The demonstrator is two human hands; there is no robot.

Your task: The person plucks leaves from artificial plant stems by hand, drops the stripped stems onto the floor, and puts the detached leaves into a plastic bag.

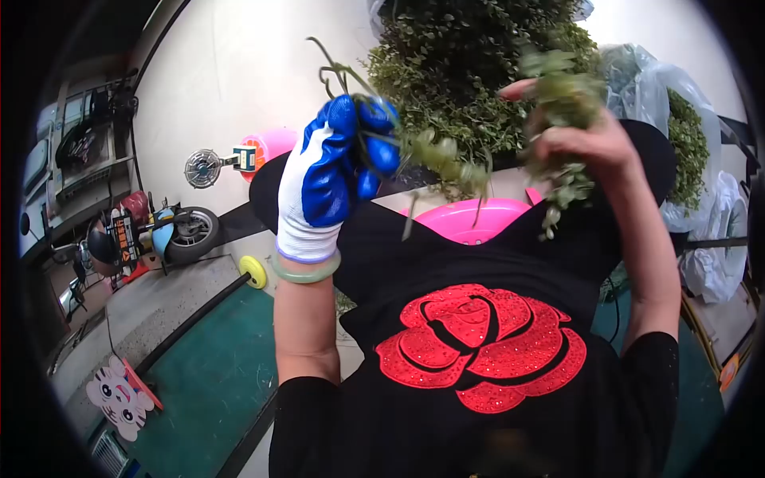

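Observation:
My left hand (339,163), in a blue-and-white coated glove, is closed around thin green plant stems (339,76) whose curled ends stick out above the fist. From its other side a leafy strand (446,155) trails toward the middle, partly blurred. My right hand (586,143) is bare and closed on a bunch of small-leaved green sprigs (567,92). Motion smears it, and one finger points out to the left. Behind both hands rises a large heap of similar greenery (458,72). Beneath it, near my lap, a pink plastic basin (466,219) shows in part.
Clear plastic bags (657,76) with more greenery (687,147) stand at the right. On the left are a small fan (203,169), a parked scooter (187,231), a black bar with a yellow end (253,272) and a cartoon cat board (119,396).

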